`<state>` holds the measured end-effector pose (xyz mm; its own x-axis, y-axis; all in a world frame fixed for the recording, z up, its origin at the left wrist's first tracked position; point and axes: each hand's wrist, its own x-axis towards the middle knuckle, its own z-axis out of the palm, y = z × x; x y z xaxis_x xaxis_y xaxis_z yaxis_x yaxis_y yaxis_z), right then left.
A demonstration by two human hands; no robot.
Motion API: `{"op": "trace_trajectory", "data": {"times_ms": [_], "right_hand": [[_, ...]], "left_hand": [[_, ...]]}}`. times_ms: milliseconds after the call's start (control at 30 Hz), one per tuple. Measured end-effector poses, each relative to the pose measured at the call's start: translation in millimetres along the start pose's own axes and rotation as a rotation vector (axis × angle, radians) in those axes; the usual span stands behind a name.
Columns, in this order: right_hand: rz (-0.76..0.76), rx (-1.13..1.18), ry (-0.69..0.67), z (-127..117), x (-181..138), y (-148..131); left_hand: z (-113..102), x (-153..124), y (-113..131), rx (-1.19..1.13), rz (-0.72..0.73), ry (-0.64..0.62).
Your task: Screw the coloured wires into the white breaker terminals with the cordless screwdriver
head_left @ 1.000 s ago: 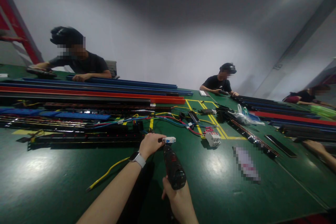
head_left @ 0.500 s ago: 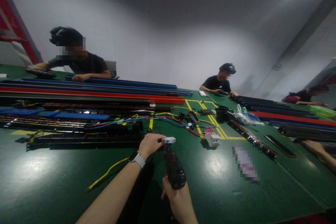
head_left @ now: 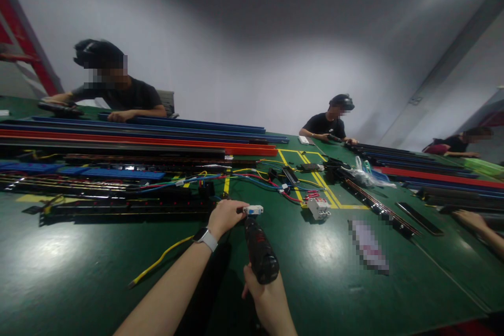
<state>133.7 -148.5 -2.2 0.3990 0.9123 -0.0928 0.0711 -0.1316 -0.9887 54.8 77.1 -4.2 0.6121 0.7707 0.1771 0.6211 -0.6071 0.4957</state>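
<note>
While our left hand (head_left: 225, 216) pinches the small white plastic block (head_left: 253, 210) on the shiny green table (head_left: 79, 273), our right hand (head_left: 268, 302) is wrapped tight round the black and red power drill (head_left: 260, 252), its tip at the block. 1 yellow wire (head_left: 157, 262) lies loose nearby. We cannot tell if any screw is in yet.
</note>
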Motion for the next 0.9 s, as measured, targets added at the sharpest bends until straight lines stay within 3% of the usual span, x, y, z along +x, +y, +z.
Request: {"op": "trace_trajectory", "data": {"times_ms": [367, 900], "right_hand": [[0.006, -0.035, -0.045, -1, 0, -2], [0.027, -0.021, 0.003, -1, -2, -7]], "left_hand": [[-7, -4, 7, -0.028, -0.044, 0.022], [-3, -2, 3, -0.045, -0.018, 0.026]]}}
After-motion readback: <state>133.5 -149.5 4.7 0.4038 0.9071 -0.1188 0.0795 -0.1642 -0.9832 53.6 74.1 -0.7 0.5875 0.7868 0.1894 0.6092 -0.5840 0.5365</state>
